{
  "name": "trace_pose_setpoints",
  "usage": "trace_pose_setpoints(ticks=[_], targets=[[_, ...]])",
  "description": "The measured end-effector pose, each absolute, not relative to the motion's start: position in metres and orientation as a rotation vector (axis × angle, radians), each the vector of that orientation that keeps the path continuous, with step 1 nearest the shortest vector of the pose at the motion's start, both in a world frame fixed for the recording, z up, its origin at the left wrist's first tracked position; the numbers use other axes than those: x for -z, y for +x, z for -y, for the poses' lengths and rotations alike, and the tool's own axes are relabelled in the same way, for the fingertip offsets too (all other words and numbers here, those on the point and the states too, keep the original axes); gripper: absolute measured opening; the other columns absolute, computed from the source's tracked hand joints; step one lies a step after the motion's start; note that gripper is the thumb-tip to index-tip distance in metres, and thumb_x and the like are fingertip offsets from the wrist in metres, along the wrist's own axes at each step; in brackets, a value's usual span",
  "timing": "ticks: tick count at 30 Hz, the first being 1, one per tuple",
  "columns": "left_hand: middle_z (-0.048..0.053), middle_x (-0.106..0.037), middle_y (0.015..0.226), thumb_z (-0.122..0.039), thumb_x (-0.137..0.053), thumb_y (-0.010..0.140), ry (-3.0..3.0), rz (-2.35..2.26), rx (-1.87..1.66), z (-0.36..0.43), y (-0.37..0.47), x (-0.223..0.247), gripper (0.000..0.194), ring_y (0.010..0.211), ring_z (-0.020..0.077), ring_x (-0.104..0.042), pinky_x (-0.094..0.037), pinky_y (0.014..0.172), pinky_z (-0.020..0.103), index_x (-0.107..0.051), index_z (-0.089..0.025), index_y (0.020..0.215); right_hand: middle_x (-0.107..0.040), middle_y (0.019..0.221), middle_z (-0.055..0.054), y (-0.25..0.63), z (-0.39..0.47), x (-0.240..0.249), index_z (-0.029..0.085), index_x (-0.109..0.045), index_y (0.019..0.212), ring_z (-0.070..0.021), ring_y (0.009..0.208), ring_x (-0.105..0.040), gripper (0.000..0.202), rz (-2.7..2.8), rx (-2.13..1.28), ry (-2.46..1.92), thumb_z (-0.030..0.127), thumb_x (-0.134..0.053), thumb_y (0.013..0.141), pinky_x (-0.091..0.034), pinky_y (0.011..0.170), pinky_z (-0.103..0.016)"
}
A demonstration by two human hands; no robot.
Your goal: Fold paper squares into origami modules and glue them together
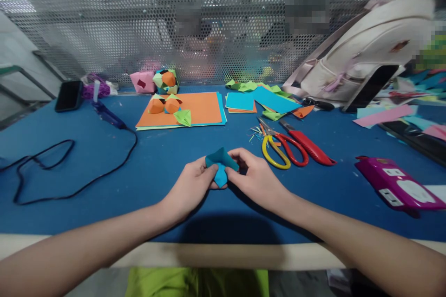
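Observation:
Between my two hands is a small piece of blue origami paper (220, 177), partly folded, with a darker flap standing up at its back. My left hand (197, 180) pinches its left side, thumb on top and fingertips underneath. On the opposite side my right hand (253, 174) grips the paper, its thumb pressing near the middle and its fingers curled behind. Both hands are just above the blue table (139, 213), close to its front edge. Parts of the fingers are hidden behind the paper.
Orange sheets (205, 106) bear several folded paper pieces. Scissors (275, 148) and a red utility knife (310, 146) lie to the right, near blue paper squares (240, 101). A purple power strip (400, 183) sits far right; a glue gun (108, 113) trails its cord at left.

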State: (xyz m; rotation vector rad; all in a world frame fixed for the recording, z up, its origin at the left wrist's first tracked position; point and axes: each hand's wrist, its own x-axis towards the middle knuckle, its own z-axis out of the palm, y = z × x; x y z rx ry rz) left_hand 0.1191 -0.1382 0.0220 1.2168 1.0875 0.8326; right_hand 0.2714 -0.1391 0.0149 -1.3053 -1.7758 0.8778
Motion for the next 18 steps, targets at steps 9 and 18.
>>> trace_pose_setpoints(ticks=[9,18], targets=[[0.0,-0.061,0.078,-0.019,-0.062,0.073,1.082,-1.093,-0.8,0.14,0.1219,-0.0258,0.015,0.07,0.0108,-0.057,-0.055,0.073,0.029,-0.06,-0.014,0.087,-0.061,0.074,0.0,0.2713,0.1397,-0.0169,0.018,-0.056,0.085,-0.0131,0.068,-0.055,0.013,1.713,-0.931,-1.358,0.018,-0.053,0.072,-0.044,0.062,-0.026],[0.004,-0.065,0.085,-0.022,-0.069,0.069,0.992,-1.009,-0.79,0.1389,0.1217,-0.0242,0.021,0.073,0.0121,-0.06,-0.056,0.07,0.03,-0.063,-0.012,0.086,-0.059,0.073,0.002,0.2719,0.1396,-0.0159,0.019,-0.055,0.087,-0.0112,0.059,-0.055,0.014,1.65,-1.067,-1.357,0.019,-0.054,0.072,-0.045,0.055,-0.024]])
